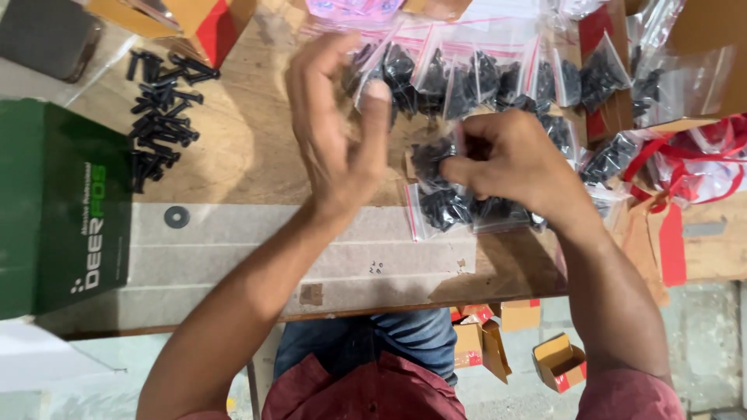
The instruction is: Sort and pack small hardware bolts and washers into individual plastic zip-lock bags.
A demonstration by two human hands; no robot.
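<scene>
Right hand [513, 167], centre right of the frame, pinched shut on a small clear bag of black screws [445, 204] lying on the wooden bench [249, 155]. Left hand [342, 124], upper centre, open with fingers spread, thumb tip touching the row of filled bags [482, 78] along the top edge. Best kept: firm pinch at the bag's red-striped mouth, bag flat on the bench, seal pressed end to end. Loose screws [159, 109] piled at upper left, well apart from both hands; lone washer [177, 217] lower left, beside a green box [62, 210]. Hidden under the right fingers: the bag's mouth, sealed or not impossible to tell. Bag count blurred by overlap; right edge cut off; left fingers smeared.
</scene>
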